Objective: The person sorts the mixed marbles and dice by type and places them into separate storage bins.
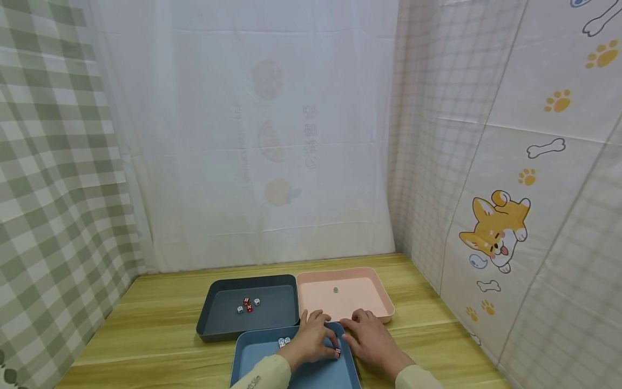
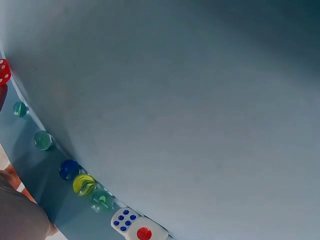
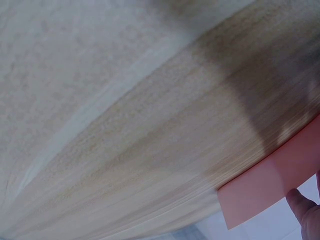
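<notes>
Over the blue tray (image 1: 245, 351), my left hand (image 1: 311, 337) reaches toward the right wall and pinches a red die (image 1: 337, 353) between thumb and finger. In the left wrist view, the red die (image 2: 4, 72) shows at the left edge, a fingertip against it. Marbles line the wall there: a blue one (image 2: 69, 170), a yellow one (image 2: 84, 185) and several green ones (image 2: 43, 140), beside white dice (image 2: 144, 231). My right hand (image 1: 371, 337) lies at the near edge of the pink tray (image 1: 384, 305), its fingers loosely bent and holding nothing.
A dark tray (image 1: 218, 319) at the back left holds red dice (image 1: 249, 308) and white dice (image 1: 257, 302). One green marble (image 1: 336, 290) sits in the pink tray. The trays adjoin on a wood-grain table (image 1: 427, 324), with curtains (image 1: 267, 135) at the back and sides.
</notes>
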Demonstrator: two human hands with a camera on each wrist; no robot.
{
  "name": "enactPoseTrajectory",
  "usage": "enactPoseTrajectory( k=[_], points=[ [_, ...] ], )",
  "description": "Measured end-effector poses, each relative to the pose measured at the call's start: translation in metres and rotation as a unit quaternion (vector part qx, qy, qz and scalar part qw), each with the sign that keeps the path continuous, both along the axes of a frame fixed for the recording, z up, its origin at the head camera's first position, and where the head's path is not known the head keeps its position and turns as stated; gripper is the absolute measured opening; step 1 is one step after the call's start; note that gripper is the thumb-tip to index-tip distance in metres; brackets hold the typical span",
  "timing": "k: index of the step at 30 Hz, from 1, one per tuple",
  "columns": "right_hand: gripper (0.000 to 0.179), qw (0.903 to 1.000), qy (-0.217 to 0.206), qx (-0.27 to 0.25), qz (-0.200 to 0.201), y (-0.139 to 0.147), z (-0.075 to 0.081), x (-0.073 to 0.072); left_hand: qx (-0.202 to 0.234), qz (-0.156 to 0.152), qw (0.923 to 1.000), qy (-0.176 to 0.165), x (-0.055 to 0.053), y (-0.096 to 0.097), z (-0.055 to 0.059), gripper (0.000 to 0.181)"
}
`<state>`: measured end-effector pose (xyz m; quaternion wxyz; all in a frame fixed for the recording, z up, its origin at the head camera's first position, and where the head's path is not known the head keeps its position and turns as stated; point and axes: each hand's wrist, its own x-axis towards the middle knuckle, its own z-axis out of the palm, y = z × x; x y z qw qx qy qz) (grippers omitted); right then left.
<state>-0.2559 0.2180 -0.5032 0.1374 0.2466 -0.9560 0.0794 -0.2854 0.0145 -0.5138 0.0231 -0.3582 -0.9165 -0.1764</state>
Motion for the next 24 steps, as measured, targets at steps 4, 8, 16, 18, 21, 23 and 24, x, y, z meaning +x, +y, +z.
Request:
enactPoseTrajectory(
  k=[4,8,16,18,21,23,24],
  points=[
    [0.031,1.0000,-0.003,-0.002,0.002,0.000,0.001,0.000,0.005,0.001,1.0000,-0.006,0.000,-0.001,0.001,0.013],
    [0.031,1.0000,-0.002,-0.002,0.004,0.000,0.001,0.000,0.014,0.000,0.9998,-0.013,0.000,-0.002,0.004,0.013],
    [0.030,1.0000,0.002,-0.003,0.003,0.000,0.000,0.000,0.017,0.004,0.9998,-0.005,-0.001,-0.004,0.010,0.012],
    [0.030,1.0000,0.004,-0.003,0.003,0.001,-0.001,-0.001,0.021,0.006,0.9998,-0.005,-0.002,-0.006,0.012,0.012],
    [0.030,1.0000,0.008,-0.002,0.003,0.001,-0.001,-0.001,0.032,0.007,0.9995,0.000,-0.004,-0.008,0.015,0.011],
    [0.030,0.9999,0.010,-0.001,0.005,0.001,-0.002,-0.001,0.042,0.010,0.9991,-0.002,-0.005,-0.011,0.018,0.010],
    [0.030,0.9999,0.010,-0.001,0.005,0.001,-0.002,-0.001,0.047,0.012,0.9988,-0.002,-0.007,-0.012,0.020,0.010]
  ],
)
